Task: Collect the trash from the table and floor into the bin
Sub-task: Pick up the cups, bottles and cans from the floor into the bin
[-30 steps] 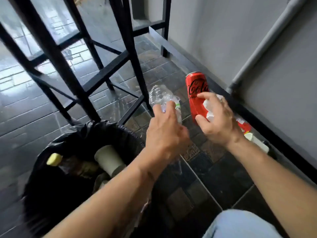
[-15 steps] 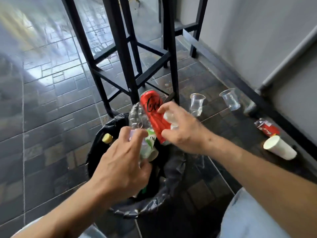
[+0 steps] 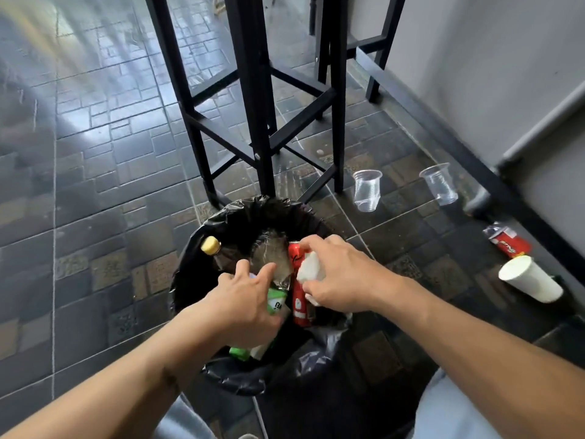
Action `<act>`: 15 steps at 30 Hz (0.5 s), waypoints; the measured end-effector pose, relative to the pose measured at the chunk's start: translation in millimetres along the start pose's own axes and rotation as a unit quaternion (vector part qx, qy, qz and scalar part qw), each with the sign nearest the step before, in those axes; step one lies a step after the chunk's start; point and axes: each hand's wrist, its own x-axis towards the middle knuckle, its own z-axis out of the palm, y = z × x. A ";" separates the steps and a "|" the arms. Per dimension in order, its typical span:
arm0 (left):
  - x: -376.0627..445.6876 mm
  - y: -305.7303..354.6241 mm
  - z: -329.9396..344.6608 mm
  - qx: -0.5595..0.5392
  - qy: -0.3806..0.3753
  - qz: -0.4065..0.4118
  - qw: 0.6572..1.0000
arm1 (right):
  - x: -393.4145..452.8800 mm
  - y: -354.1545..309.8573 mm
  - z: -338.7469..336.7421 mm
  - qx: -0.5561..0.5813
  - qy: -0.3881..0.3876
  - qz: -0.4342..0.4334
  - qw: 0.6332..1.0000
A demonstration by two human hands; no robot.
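Observation:
A bin lined with a black bag (image 3: 193,280) stands on the tiled floor right below me. My left hand (image 3: 247,302) is over its mouth, closed around a clear plastic bottle (image 3: 272,258) with a green label. Beside it, my right hand (image 3: 345,277) grips a red soda can (image 3: 298,307) together with a crumpled white tissue (image 3: 311,267), both tipped down into the bin. Inside the bin lie a dark bottle with a yellow cap (image 3: 210,245) and something green (image 3: 239,353).
On the floor to the right lie two clear plastic cups (image 3: 367,191) (image 3: 440,185), a crushed red wrapper (image 3: 509,243) and a white paper cup (image 3: 531,278) on its side. Black stool legs (image 3: 253,122) stand just behind the bin. A grey wall (image 3: 474,58) runs along the right.
Both hands have moved left and down from the floor by the wall to the bin's mouth, carrying the bottle, can and tissue. The view has swung so the bin is centred.

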 end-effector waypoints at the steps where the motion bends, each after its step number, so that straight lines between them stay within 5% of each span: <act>1: 2.3 0.3 -1.3 0.002 0.002 0.005 1.000 | 0.9 0.6 0.0 -0.010 0.005 -0.009 1.000; 7: 8.3 14.7 -14.6 -0.032 0.057 0.071 0.995 | -8.7 -2.8 -13.0 -0.078 0.029 -0.049 0.995; 15: 27.4 69.8 -41.5 -0.109 0.270 0.175 0.940 | -35.3 75.4 -86.3 0.096 0.042 0.069 0.992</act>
